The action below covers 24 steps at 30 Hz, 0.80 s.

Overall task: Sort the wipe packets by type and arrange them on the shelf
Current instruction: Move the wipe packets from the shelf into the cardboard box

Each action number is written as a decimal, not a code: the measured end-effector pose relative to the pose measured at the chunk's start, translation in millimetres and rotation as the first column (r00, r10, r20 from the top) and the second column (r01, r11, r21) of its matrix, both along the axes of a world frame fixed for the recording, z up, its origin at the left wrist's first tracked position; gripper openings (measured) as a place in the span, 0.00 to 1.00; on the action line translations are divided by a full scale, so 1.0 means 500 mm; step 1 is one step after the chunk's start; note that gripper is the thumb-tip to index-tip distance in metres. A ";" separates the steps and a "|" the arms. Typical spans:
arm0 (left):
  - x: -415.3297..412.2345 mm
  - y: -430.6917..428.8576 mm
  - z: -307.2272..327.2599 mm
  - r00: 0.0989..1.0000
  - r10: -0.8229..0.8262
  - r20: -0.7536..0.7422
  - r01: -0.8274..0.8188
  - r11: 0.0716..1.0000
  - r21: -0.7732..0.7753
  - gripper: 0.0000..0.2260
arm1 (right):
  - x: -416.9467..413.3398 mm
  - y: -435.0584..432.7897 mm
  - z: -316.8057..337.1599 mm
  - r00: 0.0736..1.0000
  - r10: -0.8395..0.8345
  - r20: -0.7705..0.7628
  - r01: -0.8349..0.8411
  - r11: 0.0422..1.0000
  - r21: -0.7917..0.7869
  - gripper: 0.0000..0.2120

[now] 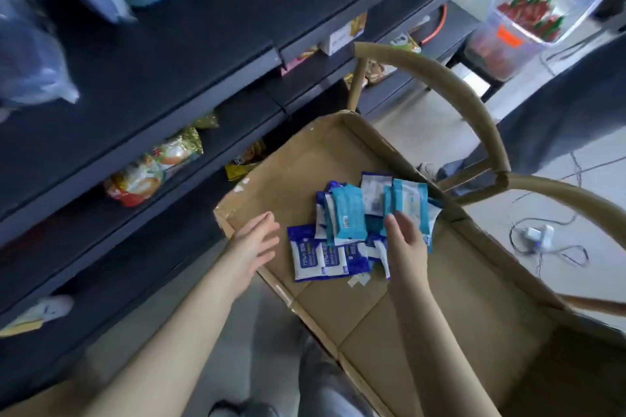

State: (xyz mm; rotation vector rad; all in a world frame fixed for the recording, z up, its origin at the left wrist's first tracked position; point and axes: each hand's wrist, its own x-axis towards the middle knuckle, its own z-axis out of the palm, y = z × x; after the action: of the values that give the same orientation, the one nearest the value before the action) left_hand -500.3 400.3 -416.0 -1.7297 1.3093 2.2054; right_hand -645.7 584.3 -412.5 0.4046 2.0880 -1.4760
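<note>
A heap of wipe packets lies on a flattened cardboard box set on a chair. Teal packets lie on top of the heap, and dark blue and white packets lie flat at its near left. My right hand reaches over the pile with straight fingers, its fingertips at a teal packet; it holds nothing that I can see. Fingers spread, my left hand hovers at the cardboard's left edge, just left of the blue and white packets. The dark shelf stands to the left.
Lower shelves carry snack bags and small boxes. A wooden chair's curved backrest arches behind the cardboard. A clear tub of red items stands far right. A charger and cables lie on the tiled floor. Another person's legs are at the right.
</note>
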 end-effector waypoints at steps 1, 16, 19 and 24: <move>0.040 -0.005 0.032 0.999 0.044 -0.031 -0.044 0.999 -0.017 0.17 | 0.035 -0.019 0.032 0.999 0.036 -0.007 -0.037 0.999 -0.037 0.19; 0.801 -0.041 0.564 0.820 0.364 -0.442 -0.534 0.766 -0.358 0.13 | 0.674 -0.267 0.488 0.839 0.541 -0.054 -0.491 0.711 -0.503 0.23; 0.872 -0.060 0.641 0.798 0.359 -0.484 -0.574 0.696 -0.431 0.14 | 0.729 -0.319 0.582 0.776 0.602 -0.188 -0.603 0.621 -0.501 0.21; 0.942 -0.119 0.737 0.765 0.331 -0.553 -0.628 0.575 -0.524 0.16 | 0.769 -0.424 0.701 0.688 0.620 -0.377 -0.720 0.518 -0.461 0.20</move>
State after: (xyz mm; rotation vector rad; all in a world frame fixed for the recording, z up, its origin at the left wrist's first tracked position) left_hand -29.2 340.7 -47.5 -2.1684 2.2242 2.6996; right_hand -261.0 372.2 -61.9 -0.7416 1.4660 -1.5412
